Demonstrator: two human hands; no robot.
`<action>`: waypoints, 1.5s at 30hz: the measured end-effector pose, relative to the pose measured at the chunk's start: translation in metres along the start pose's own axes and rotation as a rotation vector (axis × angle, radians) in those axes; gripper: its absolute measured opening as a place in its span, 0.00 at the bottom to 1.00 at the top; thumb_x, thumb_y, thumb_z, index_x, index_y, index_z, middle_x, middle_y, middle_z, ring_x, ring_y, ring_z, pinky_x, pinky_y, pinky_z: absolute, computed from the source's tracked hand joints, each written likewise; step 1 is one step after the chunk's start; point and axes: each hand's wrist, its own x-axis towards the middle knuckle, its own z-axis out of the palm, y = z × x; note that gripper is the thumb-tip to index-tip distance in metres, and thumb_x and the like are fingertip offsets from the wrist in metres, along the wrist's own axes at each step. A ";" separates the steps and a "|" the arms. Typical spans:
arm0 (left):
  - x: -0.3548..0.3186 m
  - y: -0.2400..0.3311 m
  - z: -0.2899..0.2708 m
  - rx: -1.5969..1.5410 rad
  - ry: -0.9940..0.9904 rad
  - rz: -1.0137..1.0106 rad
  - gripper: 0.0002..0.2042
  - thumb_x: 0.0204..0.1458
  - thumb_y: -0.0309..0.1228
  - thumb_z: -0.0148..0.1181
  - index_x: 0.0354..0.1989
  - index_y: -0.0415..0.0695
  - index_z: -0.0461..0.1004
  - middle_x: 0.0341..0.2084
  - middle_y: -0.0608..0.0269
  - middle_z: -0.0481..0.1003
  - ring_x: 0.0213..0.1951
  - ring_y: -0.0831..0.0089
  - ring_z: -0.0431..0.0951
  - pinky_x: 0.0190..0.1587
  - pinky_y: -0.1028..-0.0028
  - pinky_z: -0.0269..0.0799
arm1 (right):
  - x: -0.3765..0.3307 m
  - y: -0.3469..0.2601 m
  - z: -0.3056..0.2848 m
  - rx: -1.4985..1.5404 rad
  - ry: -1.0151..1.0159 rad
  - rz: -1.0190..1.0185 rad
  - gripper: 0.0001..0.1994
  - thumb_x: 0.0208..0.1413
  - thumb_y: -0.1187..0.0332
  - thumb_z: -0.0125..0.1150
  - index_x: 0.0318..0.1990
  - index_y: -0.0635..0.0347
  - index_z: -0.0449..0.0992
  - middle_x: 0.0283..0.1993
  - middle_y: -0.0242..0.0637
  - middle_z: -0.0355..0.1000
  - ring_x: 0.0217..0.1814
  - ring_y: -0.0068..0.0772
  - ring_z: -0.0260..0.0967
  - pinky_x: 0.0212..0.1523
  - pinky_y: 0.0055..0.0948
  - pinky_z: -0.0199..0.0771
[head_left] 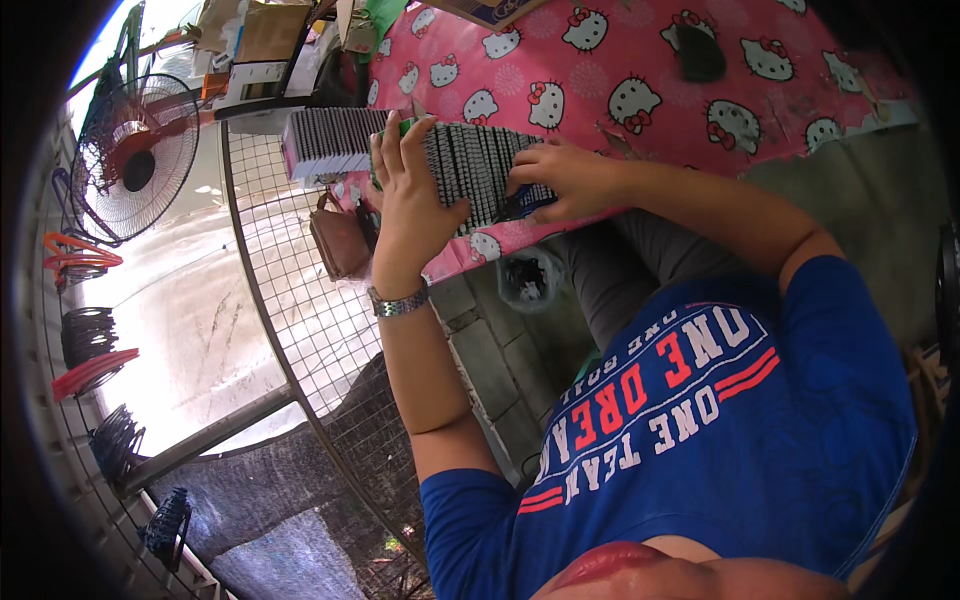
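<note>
A long row of thin flat pieces (465, 170), with black and white edges, is packed tightly along the near edge of the table. My left hand (412, 205) lies across this row with its fingers stretched and spread, the thumb against the near side. A bit of green shows by its fingertips. To the left of that hand the row carries on as a paler block (335, 140). At the right end, my right hand (572, 182) has its fingers and thumb bent around a dark blue flat piece (533, 198), partly hidden under the fingers.
A pink patterned cloth (590, 85) covers the table, with a dark oval object (699, 52) on it. A brown pouch (340, 242) hangs by the wire mesh (285, 270) at left. Below the table edge sits a clear bag (530, 278). A fan (140, 165) stands far left.
</note>
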 end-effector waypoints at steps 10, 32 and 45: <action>0.002 0.010 -0.004 0.053 -0.032 -0.051 0.49 0.29 0.28 0.72 0.66 0.54 0.54 0.70 0.50 0.47 0.71 0.45 0.47 0.66 0.45 0.48 | -0.001 0.016 0.005 0.317 -0.192 0.188 0.16 0.51 0.60 0.65 0.44 0.60 0.76 0.41 0.45 0.75 0.46 0.44 0.74 0.46 0.39 0.71; 0.000 0.006 -0.003 0.031 -0.016 -0.033 0.48 0.30 0.26 0.73 0.66 0.53 0.55 0.69 0.48 0.48 0.70 0.44 0.47 0.68 0.48 0.47 | -0.006 0.016 0.011 -0.127 -0.139 0.040 0.22 0.45 0.59 0.68 0.49 0.51 0.74 0.47 0.35 0.67 0.59 0.39 0.64 0.59 0.47 0.58; 0.002 0.006 -0.006 0.058 -0.041 -0.027 0.48 0.30 0.28 0.73 0.66 0.53 0.55 0.69 0.47 0.47 0.70 0.44 0.47 0.67 0.47 0.49 | -0.014 0.021 0.012 0.058 -0.118 0.114 0.16 0.51 0.61 0.64 0.45 0.59 0.76 0.44 0.46 0.75 0.47 0.46 0.73 0.49 0.38 0.72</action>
